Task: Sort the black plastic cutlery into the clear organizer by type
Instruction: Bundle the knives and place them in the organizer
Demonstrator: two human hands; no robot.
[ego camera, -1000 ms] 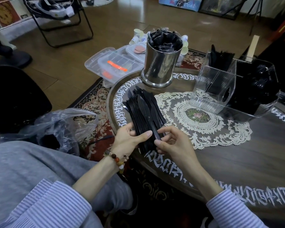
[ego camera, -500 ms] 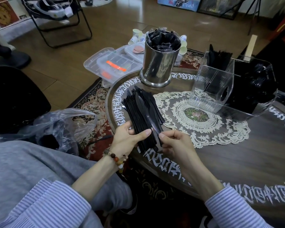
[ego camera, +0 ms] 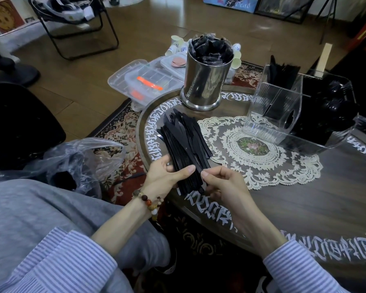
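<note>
A: Head view first: what is sitting in the centre of the frame?

B: A bundle of black plastic knives (ego camera: 183, 144) is lying fanned over the near-left edge of the round table (ego camera: 304, 208). The left hand (ego camera: 165, 174) is gripping the handle ends, thumb laid across the top.

A: And the other one?

B: The right hand (ego camera: 224, 185) is pinching one handle at the bundle's lower right, fingers curled narrow.

A: Where is the organizer?

B: The clear organizer (ego camera: 270, 115) is standing at the right of the frame, on the edge of the lace doily (ego camera: 262, 157), with black cutlery standing in its rear compartment. A steel canister (ego camera: 205, 81) of dark packets is standing above centre.
</note>
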